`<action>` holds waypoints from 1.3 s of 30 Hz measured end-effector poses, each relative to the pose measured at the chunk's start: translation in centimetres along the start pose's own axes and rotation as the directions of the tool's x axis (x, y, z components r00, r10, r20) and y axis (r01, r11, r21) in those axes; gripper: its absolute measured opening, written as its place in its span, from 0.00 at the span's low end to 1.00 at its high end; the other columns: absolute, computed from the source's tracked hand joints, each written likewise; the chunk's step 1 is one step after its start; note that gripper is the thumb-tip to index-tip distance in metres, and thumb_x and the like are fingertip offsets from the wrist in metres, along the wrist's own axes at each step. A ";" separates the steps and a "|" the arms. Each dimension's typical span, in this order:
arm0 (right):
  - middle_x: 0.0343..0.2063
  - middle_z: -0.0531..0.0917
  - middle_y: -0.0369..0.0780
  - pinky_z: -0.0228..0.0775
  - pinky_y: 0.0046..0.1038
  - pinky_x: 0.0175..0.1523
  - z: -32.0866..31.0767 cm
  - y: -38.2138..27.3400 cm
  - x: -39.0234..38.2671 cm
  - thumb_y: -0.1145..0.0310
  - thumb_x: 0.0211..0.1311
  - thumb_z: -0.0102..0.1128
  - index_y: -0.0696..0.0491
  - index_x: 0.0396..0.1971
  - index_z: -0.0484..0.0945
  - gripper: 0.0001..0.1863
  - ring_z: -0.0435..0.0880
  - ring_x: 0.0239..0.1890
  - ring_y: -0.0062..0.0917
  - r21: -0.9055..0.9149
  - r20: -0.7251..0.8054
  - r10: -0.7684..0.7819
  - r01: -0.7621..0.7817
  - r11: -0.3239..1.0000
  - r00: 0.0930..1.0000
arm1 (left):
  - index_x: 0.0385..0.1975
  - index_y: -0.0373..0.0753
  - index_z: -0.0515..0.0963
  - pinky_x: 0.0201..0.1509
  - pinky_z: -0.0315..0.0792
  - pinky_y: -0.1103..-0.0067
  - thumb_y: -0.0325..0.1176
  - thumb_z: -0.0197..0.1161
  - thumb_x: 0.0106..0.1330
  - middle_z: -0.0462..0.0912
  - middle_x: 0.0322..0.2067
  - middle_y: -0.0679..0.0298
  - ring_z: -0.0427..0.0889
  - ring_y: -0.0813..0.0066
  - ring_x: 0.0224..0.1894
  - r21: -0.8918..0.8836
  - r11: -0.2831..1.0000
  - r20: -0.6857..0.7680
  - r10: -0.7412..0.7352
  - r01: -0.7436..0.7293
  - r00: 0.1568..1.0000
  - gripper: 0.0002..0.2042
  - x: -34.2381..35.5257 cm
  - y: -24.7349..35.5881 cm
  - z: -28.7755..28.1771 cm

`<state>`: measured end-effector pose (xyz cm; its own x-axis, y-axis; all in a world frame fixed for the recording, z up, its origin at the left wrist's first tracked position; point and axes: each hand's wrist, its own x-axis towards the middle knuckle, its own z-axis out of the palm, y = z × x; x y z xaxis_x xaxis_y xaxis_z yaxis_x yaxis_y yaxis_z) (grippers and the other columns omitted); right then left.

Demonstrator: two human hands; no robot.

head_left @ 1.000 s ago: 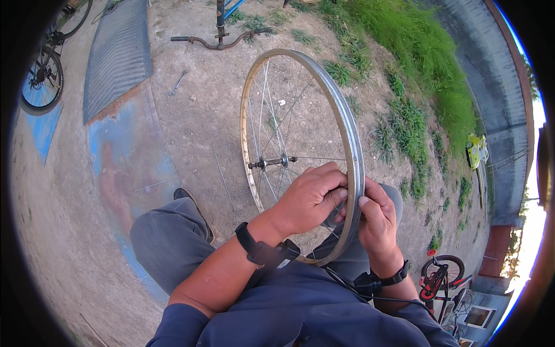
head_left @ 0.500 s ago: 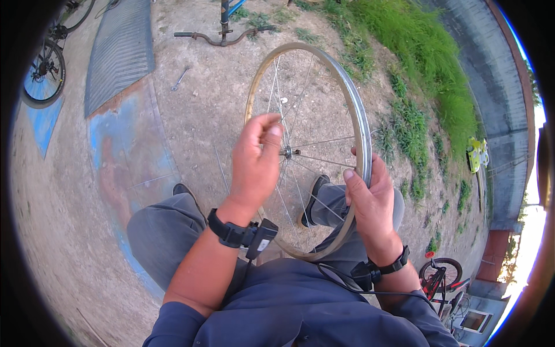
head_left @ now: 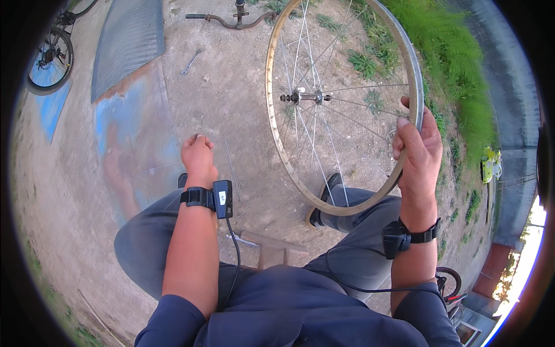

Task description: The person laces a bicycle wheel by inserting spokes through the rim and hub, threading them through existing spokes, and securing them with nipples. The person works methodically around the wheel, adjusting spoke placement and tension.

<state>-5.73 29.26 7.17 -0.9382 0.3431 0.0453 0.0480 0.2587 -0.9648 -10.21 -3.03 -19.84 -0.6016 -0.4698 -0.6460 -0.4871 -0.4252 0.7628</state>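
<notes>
My right hand (head_left: 418,147) grips the right side of the rim of a bare bicycle wheel (head_left: 311,98), which has no tyre on it. The wheel is tilted in front of me, above the ground, its hub and thin spokes in plain sight. Away to the left, over the ground and near my left knee, my left hand (head_left: 199,157) is closed with its fingers curled; whether anything small is in it I cannot make out. A loose thin spoke (head_left: 232,168) lies on the dirt just right of that hand.
A wrench (head_left: 192,61) lies on the dirt ahead, below a rusty handlebar (head_left: 238,25). Left are a corrugated sheet (head_left: 132,43) and a blue-stained panel (head_left: 136,124). A wooden piece (head_left: 274,250) lies between my legs. Bicycles (head_left: 52,61) stand at upper left and lower right.
My left hand has moved from beside the hub out to the left, away from the wheel. My right hand has carried the wheel up and to the right, turning it.
</notes>
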 end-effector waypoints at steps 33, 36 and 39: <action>0.16 0.64 0.28 0.50 0.15 0.22 -12.3 9.8 15.2 0.64 0.66 0.60 0.72 0.63 0.66 0.32 0.58 0.14 0.10 -0.092 -0.058 -0.095 0.090 0.992 0.994 | 0.53 0.35 0.77 0.55 0.80 0.56 0.33 0.68 0.66 0.88 0.45 0.44 0.87 0.43 0.52 0.962 0.040 0.273 -0.031 -0.271 0.962 0.17 14.4 -15.5 2.0; 0.16 0.64 0.28 0.50 0.16 0.22 -12.3 10.0 15.5 0.64 0.66 0.60 0.72 0.63 0.66 0.32 0.58 0.13 0.10 -0.091 -0.072 -0.099 0.092 0.992 0.993 | 0.52 0.35 0.77 0.55 0.79 0.56 0.34 0.69 0.66 0.88 0.45 0.44 0.86 0.43 0.52 0.962 0.013 0.272 -0.039 -0.271 0.962 0.17 14.7 -15.7 2.3; 0.16 0.64 0.28 0.49 0.16 0.22 -12.4 10.3 16.0 0.63 0.66 0.61 0.71 0.63 0.66 0.33 0.59 0.13 0.10 -0.092 -0.085 -0.099 0.091 0.992 0.991 | 0.51 0.36 0.77 0.55 0.79 0.56 0.34 0.69 0.66 0.88 0.45 0.45 0.86 0.43 0.52 0.964 0.012 0.267 -0.044 -0.266 0.963 0.17 15.2 -16.1 2.5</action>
<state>-15.96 48.60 1.19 -0.9057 0.3915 0.1627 -0.0065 0.3709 -0.9287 -13.12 -1.36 -41.92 -0.7268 -0.2274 -0.6481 -0.4558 0.8656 0.2075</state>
